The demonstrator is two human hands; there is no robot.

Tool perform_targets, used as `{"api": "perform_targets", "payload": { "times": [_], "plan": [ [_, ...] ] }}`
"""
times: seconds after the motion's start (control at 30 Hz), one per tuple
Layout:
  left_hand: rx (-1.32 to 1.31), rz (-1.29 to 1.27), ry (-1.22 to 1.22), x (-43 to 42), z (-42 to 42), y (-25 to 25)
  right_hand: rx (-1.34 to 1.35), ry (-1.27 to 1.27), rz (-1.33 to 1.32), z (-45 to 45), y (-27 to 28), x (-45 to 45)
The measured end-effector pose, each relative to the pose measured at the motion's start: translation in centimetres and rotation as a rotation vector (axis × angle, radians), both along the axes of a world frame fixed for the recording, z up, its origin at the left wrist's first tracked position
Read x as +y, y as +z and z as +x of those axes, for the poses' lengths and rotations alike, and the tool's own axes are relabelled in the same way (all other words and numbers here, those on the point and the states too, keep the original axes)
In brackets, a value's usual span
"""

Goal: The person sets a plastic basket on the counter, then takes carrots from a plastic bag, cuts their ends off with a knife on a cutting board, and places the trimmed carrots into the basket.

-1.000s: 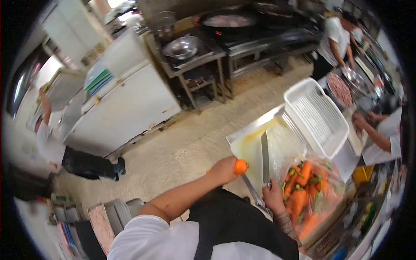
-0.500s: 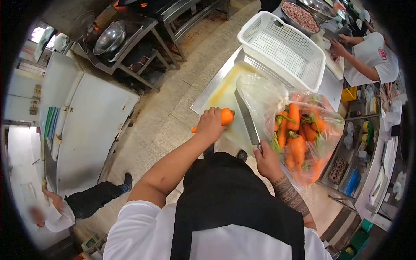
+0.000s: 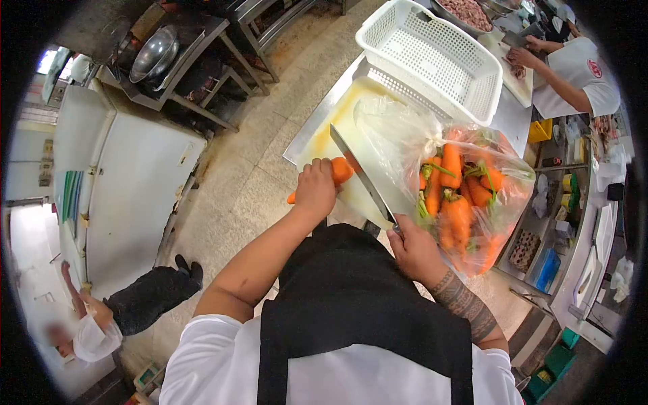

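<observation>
My left hand [image 3: 315, 187] is closed over a carrot [image 3: 342, 171], its thick end sticking out to the right and its thin tip showing at the lower left. In my right hand [image 3: 413, 248] is the handle of a large kitchen knife [image 3: 364, 177]. The blade slants up and left, its edge close to the carrot's thick end; whether they touch I cannot tell. Beneath both lies a pale, yellow-stained cutting board [image 3: 329, 140]. A clear plastic bag [image 3: 520, 177] full of carrots [image 3: 458, 219] with green stubs rests right of the knife, its loose end spread over the board.
A white perforated basket [image 3: 496, 101] stands beyond the board on the metal table [image 3: 294, 150]. At the upper right a co-worker [image 3: 574, 77] cuts meat on another board, near a bowl of chopped meat [image 3: 466, 13]. Another person [image 3: 145, 300] is at the lower left.
The knife has moved left, from beside the bag to the carrot's thick end. The carrot's green-marked top no longer shows. The whole view has shifted slightly.
</observation>
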State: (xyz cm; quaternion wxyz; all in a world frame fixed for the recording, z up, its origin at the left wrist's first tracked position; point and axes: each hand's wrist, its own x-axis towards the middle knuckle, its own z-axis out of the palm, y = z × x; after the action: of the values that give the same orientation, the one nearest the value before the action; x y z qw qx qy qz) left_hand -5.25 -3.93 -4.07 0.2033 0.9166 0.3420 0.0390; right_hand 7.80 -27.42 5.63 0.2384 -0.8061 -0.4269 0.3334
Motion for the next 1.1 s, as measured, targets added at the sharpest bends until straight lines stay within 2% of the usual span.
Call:
{"api": "perform_targets", "payload": {
  "times": [0.17,0.37,0.53,0.63,0.77,0.93,0.97,1.07,1.1],
  "plan": [
    [0.024,0.058,0.002,-0.3,0.0,-0.7,0.012,0.037,-0.001,0.2,0.6,-0.1],
    [0.026,0.043,0.017,-0.6,0.2,-0.5,0.055,0.075,-0.171,0.3,1.1,3.1],
    [0.108,0.086,-0.021,-0.4,-0.1,-0.6,0.013,0.092,-0.076,0.7,-4.1,7.5],
    [0.002,0.059,-0.016,-0.3,-0.6,-1.0,0.005,0.049,-0.031,-0.4,-5.0,8.4],
    [-0.155,-0.103,0.06,0.0,-0.8,1.2,0.074,-0.035,0.064,0.1,-7.2,6.4],
    [-0.542,-0.441,0.201,-0.4,-2.0,9.3,-0.005,-0.105,0.02,2.9,-7.2,1.0],
    [-0.685,-0.571,0.189,-0.1,-2.7,8.5,-0.01,-0.114,0.013,3.2,-6.9,0.4],
    [-0.87,-0.764,0.309,-0.1,-4.5,5.6,0.012,-0.128,0.023,3.3,-6.6,-0.2],
    [-0.81,-0.784,0.372,0.0,-5.3,3.8,0.014,-0.134,0.014,3.1,-6.6,-0.3]
  ]
}}
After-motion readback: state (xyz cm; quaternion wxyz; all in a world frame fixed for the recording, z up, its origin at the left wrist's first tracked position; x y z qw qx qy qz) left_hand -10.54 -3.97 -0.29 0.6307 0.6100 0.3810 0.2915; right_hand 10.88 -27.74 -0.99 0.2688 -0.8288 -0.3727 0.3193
